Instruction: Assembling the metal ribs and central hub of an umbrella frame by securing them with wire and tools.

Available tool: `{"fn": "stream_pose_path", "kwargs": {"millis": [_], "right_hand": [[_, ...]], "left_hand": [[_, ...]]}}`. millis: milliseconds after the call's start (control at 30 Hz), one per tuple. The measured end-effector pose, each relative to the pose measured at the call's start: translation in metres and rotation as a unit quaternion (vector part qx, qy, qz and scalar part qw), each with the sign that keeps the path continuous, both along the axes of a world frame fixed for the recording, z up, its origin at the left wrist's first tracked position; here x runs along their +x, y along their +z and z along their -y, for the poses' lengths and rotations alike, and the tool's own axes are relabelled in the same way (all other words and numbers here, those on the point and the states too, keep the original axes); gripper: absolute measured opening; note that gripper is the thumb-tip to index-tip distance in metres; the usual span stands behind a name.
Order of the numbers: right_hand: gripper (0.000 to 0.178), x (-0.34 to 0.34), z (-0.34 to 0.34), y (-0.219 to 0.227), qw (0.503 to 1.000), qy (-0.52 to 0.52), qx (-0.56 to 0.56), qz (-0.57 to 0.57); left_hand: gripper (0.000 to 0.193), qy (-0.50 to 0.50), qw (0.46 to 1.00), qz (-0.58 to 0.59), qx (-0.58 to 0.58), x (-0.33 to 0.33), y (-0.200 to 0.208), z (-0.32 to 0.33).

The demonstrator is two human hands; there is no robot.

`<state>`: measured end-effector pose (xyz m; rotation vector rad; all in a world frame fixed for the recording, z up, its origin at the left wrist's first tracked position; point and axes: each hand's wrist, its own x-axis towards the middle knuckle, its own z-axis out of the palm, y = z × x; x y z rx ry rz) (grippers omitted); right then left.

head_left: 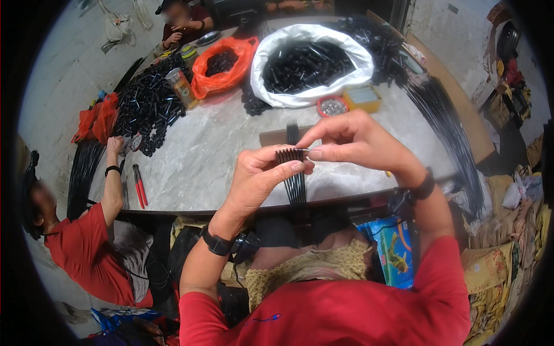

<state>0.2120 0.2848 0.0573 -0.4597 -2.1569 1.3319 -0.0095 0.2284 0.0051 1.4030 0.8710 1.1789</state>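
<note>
Over the near edge of the table (190, 173), my left hand (251, 176) grips a row of small dark cylindrical pieces (287, 155) between thumb and fingers. My right hand (355, 138) pinches a thin silvery strip or pin (306, 150) at the right end of that row; its exact kind is too small to make out. Below and behind both hands, a bundle of thin black rods (295, 189) lies across a flat greyish-brown board (276, 138) and reaches the table's edge.
A white sack (267, 98) of black parts stands beyond my hands, beside a red dish of small metal pieces (332, 106) and a yellow box (363, 99). Leftward are an orange bag (225, 81), black parts (147, 106), red-handled pliers (140, 187) and a co-worker's hand (115, 144). Long black rods (444, 132) lie right.
</note>
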Motion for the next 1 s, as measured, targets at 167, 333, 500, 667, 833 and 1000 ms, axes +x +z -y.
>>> {"fn": "stream_pose_path", "kwargs": {"millis": [167, 333, 500, 667, 833, 1000], "right_hand": [[0.021, -0.002, -0.002, -0.004, 0.999, 0.006, -0.035, 0.004], [0.022, -0.005, -0.006, -0.005, 0.997, 0.012, -0.071, -0.016], [0.021, -0.002, -0.013, -0.002, 0.998, 0.015, -0.036, 0.047], [0.019, -0.008, -0.005, 0.005, 0.999, 0.002, -0.039, 0.033], [0.017, -0.009, -0.012, 0.001, 0.999, 0.012, -0.027, 0.015], [0.016, -0.01, -0.014, -0.004, 0.998, 0.013, -0.063, 0.003]], "left_hand": [[0.019, -0.03, 1.0, 0.001, 0.007, -0.004, -0.005, -0.004], [0.019, -0.045, 0.999, -0.001, 0.012, -0.006, -0.004, -0.006], [0.019, -0.063, 0.998, 0.005, 0.005, -0.007, -0.003, -0.008], [0.018, -0.071, 0.997, 0.008, -0.002, -0.008, -0.002, -0.009], [0.017, -0.077, 0.997, 0.003, 0.009, -0.008, -0.004, -0.01], [0.016, -0.083, 0.996, -0.006, 0.014, -0.007, -0.003, -0.011]]}}
